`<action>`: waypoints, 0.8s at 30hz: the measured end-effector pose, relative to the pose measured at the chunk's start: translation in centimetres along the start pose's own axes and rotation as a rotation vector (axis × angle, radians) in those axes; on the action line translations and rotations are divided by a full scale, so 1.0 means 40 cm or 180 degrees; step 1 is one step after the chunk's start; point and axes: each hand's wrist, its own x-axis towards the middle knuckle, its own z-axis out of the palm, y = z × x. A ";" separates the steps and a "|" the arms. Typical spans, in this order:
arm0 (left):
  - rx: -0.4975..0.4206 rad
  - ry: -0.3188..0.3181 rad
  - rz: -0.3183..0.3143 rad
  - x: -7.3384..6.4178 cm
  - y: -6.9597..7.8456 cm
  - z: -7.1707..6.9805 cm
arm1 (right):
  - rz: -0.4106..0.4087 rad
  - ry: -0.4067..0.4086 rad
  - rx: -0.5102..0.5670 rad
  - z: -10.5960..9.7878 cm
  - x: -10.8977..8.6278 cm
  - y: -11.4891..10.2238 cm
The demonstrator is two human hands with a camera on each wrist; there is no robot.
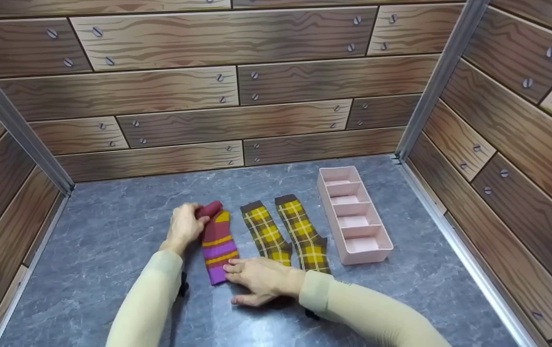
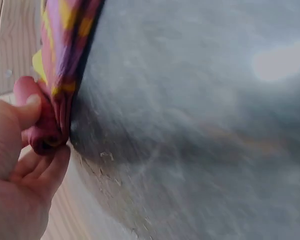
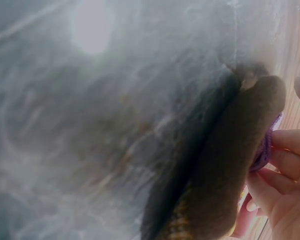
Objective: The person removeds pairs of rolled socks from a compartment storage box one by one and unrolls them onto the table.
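We see a striped sock [image 1: 219, 246] lying on the gray marbled floor [image 1: 126, 226]. At its 10 o'clock, the left hand [image 1: 185, 226] pinches the dark red end, which is rolled up like a little snail. At its 4 o'clock, the right hand [image 1: 262, 279] has its fingers out nearly straight, touching the purple end. We can't tell if this is one sock or two stacked.

Toward 3 o'clock lie two plaid socks, a near one [image 1: 267, 231] and a far one [image 1: 301, 226]. The right hand hides the near one's bottom, and the sleeve [image 1: 372, 303] covers the far one's tip. Past them, also near 3 o'clock, sits a pink four-part box [image 1: 379, 258]; its walls hide bits of its bottom. The right wrist view shows a big brown shape [image 3: 235, 155] (maybe plaid sock, but too blurry for us).
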 end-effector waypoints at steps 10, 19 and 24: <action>0.0267 0.0521 0.0002 0.029 0.010 0.011 | 0.0035 -0.0034 -0.0019 -0.001 0.003 0.000; 0.0693 0.0387 0.0372 0.039 0.019 0.043 | 0.0054 -0.0072 -0.0024 0.001 0.006 0.002; 0.0577 0.0086 0.0251 0.064 0.002 0.013 | 0.0058 -0.0072 -0.0093 -0.002 0.008 0.001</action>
